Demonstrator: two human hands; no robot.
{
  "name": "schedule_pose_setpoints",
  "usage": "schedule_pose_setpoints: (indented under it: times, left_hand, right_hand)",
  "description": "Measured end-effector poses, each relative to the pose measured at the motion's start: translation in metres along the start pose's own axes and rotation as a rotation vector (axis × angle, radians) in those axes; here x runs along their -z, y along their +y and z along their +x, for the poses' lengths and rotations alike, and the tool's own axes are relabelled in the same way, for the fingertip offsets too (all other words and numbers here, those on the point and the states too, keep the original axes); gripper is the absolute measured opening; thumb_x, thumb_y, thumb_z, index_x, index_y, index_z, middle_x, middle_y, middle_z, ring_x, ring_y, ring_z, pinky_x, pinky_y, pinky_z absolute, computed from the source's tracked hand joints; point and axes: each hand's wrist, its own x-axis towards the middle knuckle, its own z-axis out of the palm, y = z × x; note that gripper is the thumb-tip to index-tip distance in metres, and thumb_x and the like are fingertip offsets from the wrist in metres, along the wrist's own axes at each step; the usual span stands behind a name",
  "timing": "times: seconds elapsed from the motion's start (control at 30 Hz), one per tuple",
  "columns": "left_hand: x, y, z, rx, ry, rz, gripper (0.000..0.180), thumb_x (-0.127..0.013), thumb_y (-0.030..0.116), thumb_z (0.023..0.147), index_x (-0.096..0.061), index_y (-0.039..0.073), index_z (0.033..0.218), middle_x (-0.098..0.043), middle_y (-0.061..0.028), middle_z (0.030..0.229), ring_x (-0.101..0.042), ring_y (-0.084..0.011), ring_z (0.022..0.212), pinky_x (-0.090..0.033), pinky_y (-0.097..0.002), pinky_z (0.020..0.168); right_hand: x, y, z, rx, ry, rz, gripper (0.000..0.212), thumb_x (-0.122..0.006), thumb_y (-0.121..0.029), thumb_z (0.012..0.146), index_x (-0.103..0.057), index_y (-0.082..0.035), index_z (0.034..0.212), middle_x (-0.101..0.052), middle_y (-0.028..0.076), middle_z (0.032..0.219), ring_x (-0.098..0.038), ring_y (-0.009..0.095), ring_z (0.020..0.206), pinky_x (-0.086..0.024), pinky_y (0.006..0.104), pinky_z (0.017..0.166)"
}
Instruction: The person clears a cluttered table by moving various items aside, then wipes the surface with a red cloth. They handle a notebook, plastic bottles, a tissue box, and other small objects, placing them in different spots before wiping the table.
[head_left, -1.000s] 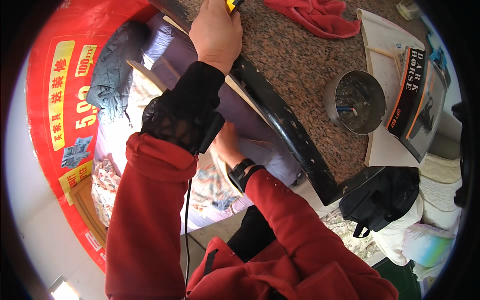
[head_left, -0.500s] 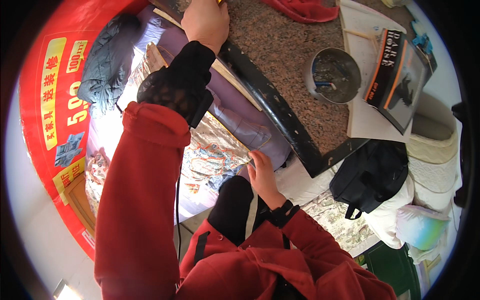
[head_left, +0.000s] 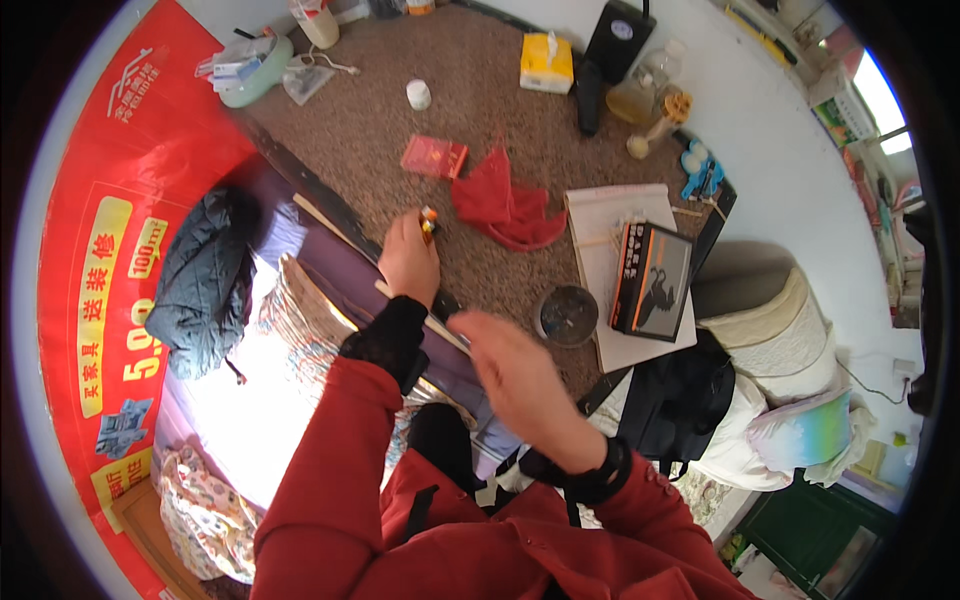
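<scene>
My left hand (head_left: 408, 260) is closed around a small orange, white and yellow object (head_left: 429, 222) over the near edge of the speckled brown tabletop (head_left: 335, 120). Most of that object is hidden by the fingers, so its kind is unclear. My right hand (head_left: 520, 385), a little blurred, is raised in front of the table edge with its fingers stretched out to the left; nothing shows in it. A metal bowl (head_left: 566, 316) sits just beyond it. Past my left hand lie a red cloth (head_left: 505, 205) and a flat red packet (head_left: 434, 157).
A black and orange box (head_left: 650, 280) rests on white paper (head_left: 590, 215) at the right. Farther back are a yellow tissue pack (head_left: 546, 65), a glass jug (head_left: 635, 100) and a small white tub (head_left: 418, 95). Bedding and a dark quilted jacket (head_left: 205, 280) lie left.
My right hand has let go of the patterned cloth's edge and come up to the table edge. The view has tilted up, showing more of the tabletop. My left hand still holds its small object.
</scene>
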Motion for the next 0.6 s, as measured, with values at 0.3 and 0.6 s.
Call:
schedule_pose_setpoints:
  times: [0.3,0.6]
  left_hand:
    - [0.013,-0.012,0.002,0.085,-0.074,-0.271,0.045,-0.069,-0.001,0.078,-0.054,0.007,0.12,-0.061,-0.0143,0.11,-0.061,-0.0372,0.101,-0.051,-0.0427,0.083]
    - [0.033,-0.049,0.024,0.193,-0.073,-0.35,0.037,-0.069,0.009,0.087,-0.055,0.007,0.121,-0.063,-0.0169,0.111,-0.064,-0.0379,0.1,-0.052,-0.0412,0.082]
  right_hand:
    - [-0.024,0.072,0.146,-0.138,-0.4,-1.403,0.037,-0.055,-0.015,0.093,-0.055,0.009,0.123,-0.058,0.031,0.111,-0.059,0.045,0.103,-0.051,0.0464,0.084]
    - [-0.045,0.066,0.237,0.119,0.109,-0.981,0.024,-0.06,-0.02,0.089,-0.062,-0.012,0.111,-0.057,0.011,0.117,-0.056,0.034,0.107,-0.055,0.0451,0.078]
